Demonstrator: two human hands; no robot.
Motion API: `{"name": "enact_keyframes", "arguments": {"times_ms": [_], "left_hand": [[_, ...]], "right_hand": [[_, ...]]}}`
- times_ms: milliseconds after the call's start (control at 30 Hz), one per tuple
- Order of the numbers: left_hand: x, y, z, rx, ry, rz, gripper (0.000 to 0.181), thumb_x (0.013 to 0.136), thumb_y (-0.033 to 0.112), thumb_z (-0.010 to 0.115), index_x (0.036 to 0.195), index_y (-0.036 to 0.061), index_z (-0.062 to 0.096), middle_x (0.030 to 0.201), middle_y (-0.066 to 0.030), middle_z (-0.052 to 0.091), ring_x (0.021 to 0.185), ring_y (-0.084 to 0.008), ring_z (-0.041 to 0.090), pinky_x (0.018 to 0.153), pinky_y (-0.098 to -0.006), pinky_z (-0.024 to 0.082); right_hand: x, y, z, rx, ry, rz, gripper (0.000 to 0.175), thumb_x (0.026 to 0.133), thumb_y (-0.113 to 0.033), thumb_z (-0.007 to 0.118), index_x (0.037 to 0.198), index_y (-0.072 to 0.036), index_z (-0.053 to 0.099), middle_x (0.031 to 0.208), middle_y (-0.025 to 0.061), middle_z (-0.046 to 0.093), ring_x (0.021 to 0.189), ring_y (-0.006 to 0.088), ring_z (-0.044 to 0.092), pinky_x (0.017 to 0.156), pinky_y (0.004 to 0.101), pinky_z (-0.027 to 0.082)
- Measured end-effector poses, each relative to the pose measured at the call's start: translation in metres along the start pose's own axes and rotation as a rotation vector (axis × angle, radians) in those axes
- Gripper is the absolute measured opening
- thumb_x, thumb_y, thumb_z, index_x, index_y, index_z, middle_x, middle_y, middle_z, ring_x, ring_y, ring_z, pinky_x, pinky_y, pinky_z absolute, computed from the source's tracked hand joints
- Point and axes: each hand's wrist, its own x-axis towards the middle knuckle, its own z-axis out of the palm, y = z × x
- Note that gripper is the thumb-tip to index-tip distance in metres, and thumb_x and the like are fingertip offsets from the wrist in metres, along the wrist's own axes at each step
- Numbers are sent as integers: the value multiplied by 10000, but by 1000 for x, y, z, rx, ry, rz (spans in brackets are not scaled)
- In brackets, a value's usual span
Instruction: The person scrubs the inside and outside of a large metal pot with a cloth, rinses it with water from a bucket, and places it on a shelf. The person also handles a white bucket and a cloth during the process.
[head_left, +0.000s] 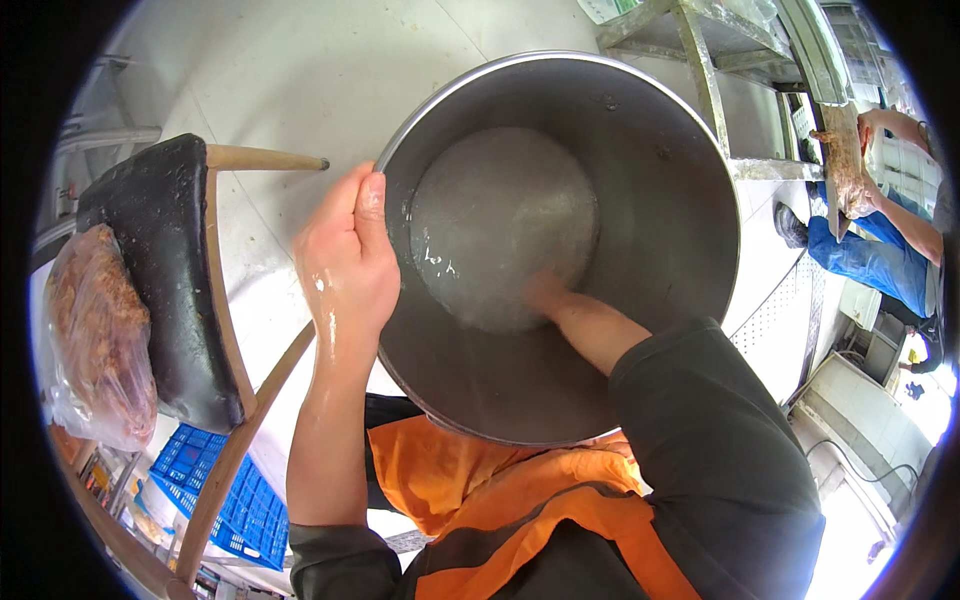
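Note:
Before me is a large, deep metal pot (660, 247), tilted so that its mouth faces me, with cloudy liquid (502, 217) at its bottom. My left hand (352, 247) grips the pot's rim on the left side; its skin is wet. Down inside the pot, my right hand (551, 292) reaches to the liquid near the lower right of the bottom. That hand is blurred, and whether its fingers hold anything cannot be seen. An orange apron (450, 465) lies against the pot's lower rim.
At left stands a wooden chair with a black seat (157, 277), bearing a plastic bag of brownish food (101, 337). A blue plastic crate (225, 495) is below it. A metal stand (701, 75) is at upper right. Beyond it, a co-worker's hands (874, 187) hold a brownish piece at a board.

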Motion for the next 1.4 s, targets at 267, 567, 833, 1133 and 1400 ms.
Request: {"name": "enact_keyframes", "arguments": {"times_ms": [267, 567, 833, 1133, 1400], "left_hand": [[4, 2, -1, -8, -26, -35, 384, 1085, 340, 519, 1090, 12, 719, 766, -194, 658, 684, -335, 623, 684, -410, 500], [5, -14, 12, -173, 42, -51, 459, 1108, 352, 458, 1077, -47, 683, 818, -171, 676, 757, -258, 612, 753, -402, 480], [7, -13, 9, -133, -10, -37, 515, 1109, 386, 436, 1107, -61, 693, 855, -162, 687, 789, -252, 593, 798, -384, 478], [7, -12, 9, -7, 7, 31, 492, 1098, 398, 432, 958, -18, 655, 744, -218, 586, 703, -386, 547, 710, -461, 452], [1, -4, 8, 238, 93, 106, 341, 1079, 344, 467, 1052, 69, 666, 924, -162, 681, 840, -383, 637, 768, -488, 496]], "right_hand": [[-12, -178, -210, 1428, 921, -107, 275, 1089, -265, 457, 1121, 8, 464, 1113, 257, 553, 1020, 347, 564, 925, 440, 459], [-159, -170, -230, 1266, 799, -664, 72, 1041, -105, 523, 1080, -47, 503, 1017, 168, 505, 917, 297, 533, 856, 388, 473], [-159, -158, -257, 1459, 629, -761, 101, 1034, -82, 536, 1045, -67, 436, 869, 68, 523, 757, 157, 542, 654, 343, 490], [-204, -156, -191, 1158, 373, -550, 268, 1068, -278, 521, 1113, -14, 532, 949, 174, 618, 872, 278, 627, 800, 418, 511], [-310, -73, -153, 359, 239, -303, 562, 1053, -502, 463, 1221, 14, 607, 1132, 253, 667, 1113, 423, 633, 969, 484, 484]]}}
